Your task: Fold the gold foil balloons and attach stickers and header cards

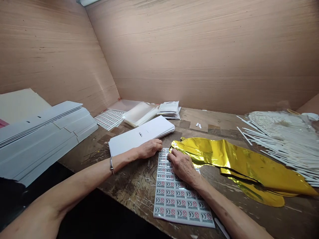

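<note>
My left hand (151, 148) is closed in a pinch just off the top left corner of a sheet of small labels (183, 212). What its fingertips hold, if anything, is too small to make out. Across the upper part of that sheet lies my right hand (183, 166), fingers curled together at the narrow end of a gold foil balloon (239, 162). Its fingertips are partly hidden, so I cannot tell what they grip. The balloon lies flat and folded, stretching to the right. CE marks and red prohibition signs repeat over the labels.
White card stacks lie behind my left hand (149, 129) and at far left (50, 132). Clear plastic sleeves (139, 114), another label sheet (109, 119) and a paper pile (169, 109) sit farther back. White sticks (276, 149) fill the right, beside a plastic bag (279, 122). Wooden panels (199, 56) enclose the table.
</note>
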Available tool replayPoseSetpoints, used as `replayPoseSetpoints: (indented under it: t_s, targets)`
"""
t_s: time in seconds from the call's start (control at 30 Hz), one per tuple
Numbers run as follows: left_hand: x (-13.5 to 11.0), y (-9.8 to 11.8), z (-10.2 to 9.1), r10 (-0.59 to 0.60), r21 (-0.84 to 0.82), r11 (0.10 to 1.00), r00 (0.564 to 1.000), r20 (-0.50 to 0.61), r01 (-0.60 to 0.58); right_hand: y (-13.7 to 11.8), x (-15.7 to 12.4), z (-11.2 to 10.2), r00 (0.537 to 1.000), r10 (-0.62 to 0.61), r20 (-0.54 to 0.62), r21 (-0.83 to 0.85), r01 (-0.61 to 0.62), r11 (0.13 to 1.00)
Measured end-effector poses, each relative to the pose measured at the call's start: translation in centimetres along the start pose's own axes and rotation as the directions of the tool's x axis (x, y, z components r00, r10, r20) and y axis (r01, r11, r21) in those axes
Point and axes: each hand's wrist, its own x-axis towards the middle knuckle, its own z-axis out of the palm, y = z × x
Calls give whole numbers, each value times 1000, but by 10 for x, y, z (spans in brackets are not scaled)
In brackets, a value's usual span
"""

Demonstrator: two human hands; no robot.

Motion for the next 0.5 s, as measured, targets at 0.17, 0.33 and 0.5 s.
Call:
replayPoseSetpoints:
  t_s: [0.17, 0.33, 0.5]
  targets:
    - [5, 1, -12, 115, -54, 992, 989, 89, -110, 0, 0, -2, 1000, 2, 8, 7, -2, 1000]
    - [7, 1, -13, 132, 13, 991, 985, 110, -134, -1, 0, -3, 1000, 10, 18, 3, -10, 1000]
    - [5, 0, -8, 123, 59, 990, 989, 84, -128, -1, 0, -3, 999, 11, 33, -7, -11, 1000]
